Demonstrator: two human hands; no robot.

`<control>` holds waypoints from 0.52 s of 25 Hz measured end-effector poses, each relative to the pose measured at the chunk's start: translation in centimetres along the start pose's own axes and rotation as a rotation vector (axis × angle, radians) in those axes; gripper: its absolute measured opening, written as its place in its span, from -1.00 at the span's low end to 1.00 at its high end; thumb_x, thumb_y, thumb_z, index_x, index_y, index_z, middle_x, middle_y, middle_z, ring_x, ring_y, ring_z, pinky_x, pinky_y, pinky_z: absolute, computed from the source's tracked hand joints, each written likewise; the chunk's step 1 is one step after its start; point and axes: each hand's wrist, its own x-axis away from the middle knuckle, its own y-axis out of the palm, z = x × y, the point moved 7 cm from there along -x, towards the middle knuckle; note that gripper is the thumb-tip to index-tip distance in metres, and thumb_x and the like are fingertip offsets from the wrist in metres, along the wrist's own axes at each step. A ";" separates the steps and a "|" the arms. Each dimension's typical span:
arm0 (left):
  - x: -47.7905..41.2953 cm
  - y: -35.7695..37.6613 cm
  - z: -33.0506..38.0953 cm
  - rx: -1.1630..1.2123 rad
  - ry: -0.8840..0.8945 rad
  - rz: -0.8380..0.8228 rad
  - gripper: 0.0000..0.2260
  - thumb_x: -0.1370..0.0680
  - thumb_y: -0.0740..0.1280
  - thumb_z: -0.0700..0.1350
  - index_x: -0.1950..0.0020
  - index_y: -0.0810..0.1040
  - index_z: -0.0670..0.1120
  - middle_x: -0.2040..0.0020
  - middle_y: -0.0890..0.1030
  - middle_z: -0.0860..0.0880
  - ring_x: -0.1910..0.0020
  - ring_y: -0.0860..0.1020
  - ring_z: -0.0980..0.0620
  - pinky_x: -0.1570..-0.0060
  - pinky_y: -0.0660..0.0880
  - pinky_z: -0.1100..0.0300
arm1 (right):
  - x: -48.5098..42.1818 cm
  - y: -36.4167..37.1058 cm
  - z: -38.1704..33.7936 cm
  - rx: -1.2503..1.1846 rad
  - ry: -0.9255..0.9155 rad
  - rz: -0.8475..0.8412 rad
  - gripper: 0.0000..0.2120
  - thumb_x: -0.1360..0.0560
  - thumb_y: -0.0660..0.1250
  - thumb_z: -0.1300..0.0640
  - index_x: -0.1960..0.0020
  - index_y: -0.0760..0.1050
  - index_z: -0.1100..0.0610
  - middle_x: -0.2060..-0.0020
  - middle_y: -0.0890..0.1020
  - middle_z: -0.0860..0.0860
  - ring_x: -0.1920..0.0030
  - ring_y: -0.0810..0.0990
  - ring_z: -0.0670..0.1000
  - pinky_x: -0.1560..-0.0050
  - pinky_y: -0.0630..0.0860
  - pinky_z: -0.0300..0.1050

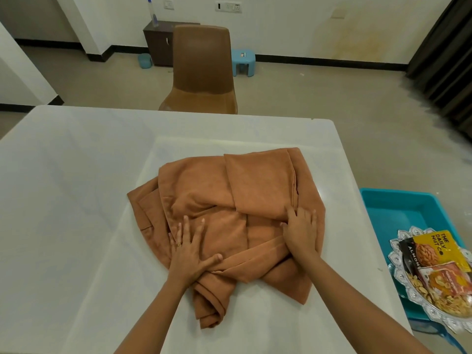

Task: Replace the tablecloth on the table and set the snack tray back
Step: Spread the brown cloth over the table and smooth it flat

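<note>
A brown tablecloth [224, 200] lies loosely folded and bunched in the middle of the white table [76, 187]. My left hand [189, 249] rests flat on its near left part, fingers spread, a ring on one finger. My right hand [301, 233] presses flat on the cloth's right side, just below a folded flap. Neither hand grips the fabric. The snack tray [403, 274], a silver ornate dish with nut packets and loose snacks, sits off the table at the right, on a teal plastic tub [393, 213].
A brown chair [201, 72] stands at the table's far edge. Behind it are a dark cabinet [158, 44], a small blue stool [242, 61] and a spray bottle [153, 14]. Dark curtains [444, 60] hang at the right.
</note>
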 end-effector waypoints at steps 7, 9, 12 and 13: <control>1.5 -0.2 -0.4 0.004 -0.053 0.054 0.01 -0.18 -0.01 0.66 -0.51 -0.24 0.27 -0.54 -0.28 -0.19 -0.51 -0.32 -0.13 -0.44 -0.35 -0.06 | -3.3 -1.6 2.7 -0.286 0.449 -0.107 -0.47 -0.50 0.16 -0.09 -0.39 0.31 0.13 -0.32 0.43 0.16 -0.37 0.30 0.22 -0.41 0.16 0.17; 0.9 -0.7 -0.1 0.075 -0.166 0.077 -0.07 -0.24 -0.12 0.63 -0.53 -0.13 0.24 -0.55 -0.17 -0.21 -0.53 -0.15 -0.20 -0.46 -0.20 -0.12 | -3.6 -1.2 2.6 -0.271 0.462 -0.115 -0.36 -0.45 0.29 -0.16 -0.42 0.26 0.13 -0.31 0.45 0.12 -0.37 0.32 0.21 -0.36 0.15 0.21; -0.2 -3.0 -0.1 0.205 -0.364 0.253 -0.18 -0.37 -0.09 0.52 -0.54 0.04 0.14 -0.56 -0.03 -0.14 -0.47 0.07 -0.28 -0.40 0.02 -0.23 | -3.6 -0.2 1.4 -0.313 0.370 -0.159 -0.58 -0.40 0.36 -0.11 -0.15 0.43 0.09 0.01 0.59 0.04 -0.08 0.52 0.13 -0.15 0.28 0.14; -0.6 -3.9 -0.1 0.145 -0.349 0.286 -0.23 -0.42 -0.06 0.46 -0.54 0.07 0.11 -0.57 -0.02 -0.12 -0.48 0.08 -0.27 -0.40 0.04 -0.22 | -3.3 0.0 0.7 -0.389 0.344 -0.194 -0.75 -0.39 0.32 -0.08 0.05 0.46 0.06 0.18 0.58 0.00 0.09 0.53 0.09 -0.06 0.32 0.09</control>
